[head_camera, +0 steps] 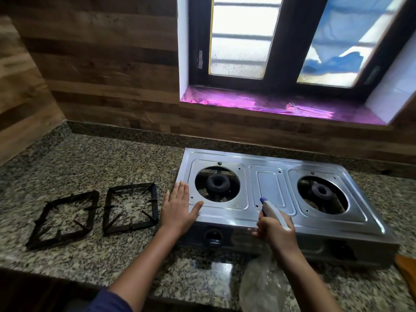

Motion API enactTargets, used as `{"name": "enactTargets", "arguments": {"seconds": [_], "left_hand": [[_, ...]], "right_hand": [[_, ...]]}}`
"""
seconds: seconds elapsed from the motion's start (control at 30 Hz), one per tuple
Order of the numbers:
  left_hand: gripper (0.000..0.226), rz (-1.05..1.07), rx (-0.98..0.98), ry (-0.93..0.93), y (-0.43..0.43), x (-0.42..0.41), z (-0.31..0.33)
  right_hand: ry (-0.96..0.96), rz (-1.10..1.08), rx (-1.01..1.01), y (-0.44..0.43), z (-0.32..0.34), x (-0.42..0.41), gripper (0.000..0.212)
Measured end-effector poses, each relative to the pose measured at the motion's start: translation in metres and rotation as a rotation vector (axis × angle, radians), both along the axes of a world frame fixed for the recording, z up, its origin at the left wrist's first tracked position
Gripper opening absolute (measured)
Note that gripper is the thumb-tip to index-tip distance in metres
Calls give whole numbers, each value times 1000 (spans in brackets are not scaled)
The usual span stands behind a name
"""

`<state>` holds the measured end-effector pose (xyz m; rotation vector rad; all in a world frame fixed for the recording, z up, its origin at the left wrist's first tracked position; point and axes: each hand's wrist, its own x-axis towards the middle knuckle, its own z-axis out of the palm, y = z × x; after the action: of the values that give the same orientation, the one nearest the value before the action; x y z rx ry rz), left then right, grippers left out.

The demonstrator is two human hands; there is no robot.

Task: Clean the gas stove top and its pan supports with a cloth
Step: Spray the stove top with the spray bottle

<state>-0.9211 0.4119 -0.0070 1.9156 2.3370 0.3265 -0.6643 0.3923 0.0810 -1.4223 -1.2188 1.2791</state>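
Closest, clear plastic spray bottle (262, 287) with white trigger head and blue nozzle, gripped round the neck by right hand (278, 233), fingers curled, nozzle over the middle panel of stainless-steel two-burner gas stove (269, 188) on speckled granite counter (90, 158). Flat on the stove's front-left corner, left hand (180, 209), fingers straight and together. Off the stove, two black square metal pan supports (154, 203), side by side on the counter just left of it. Behind, wood-plank wall (101, 64) and dark-framed window (288, 41) with purple-lit sill (247, 102).
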Motion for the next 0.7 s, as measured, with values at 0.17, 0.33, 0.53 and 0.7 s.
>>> {"name": "enactTargets", "arguments": {"seconds": [0.17, 0.33, 0.53, 0.7], "left_hand": [[103, -5, -19, 21, 1, 1, 0], [101, -7, -11, 22, 0, 0, 0], [105, -5, -26, 37, 1, 0, 0], [104, 3, -69, 89, 2, 1, 3]], "right_hand": [[-118, -27, 71, -3, -4, 13, 10], [-109, -89, 32, -2, -15, 20, 5], [-108, -85, 76, -3, -24, 26, 9], [-94, -88, 66, -4, -27, 27, 12]]}}
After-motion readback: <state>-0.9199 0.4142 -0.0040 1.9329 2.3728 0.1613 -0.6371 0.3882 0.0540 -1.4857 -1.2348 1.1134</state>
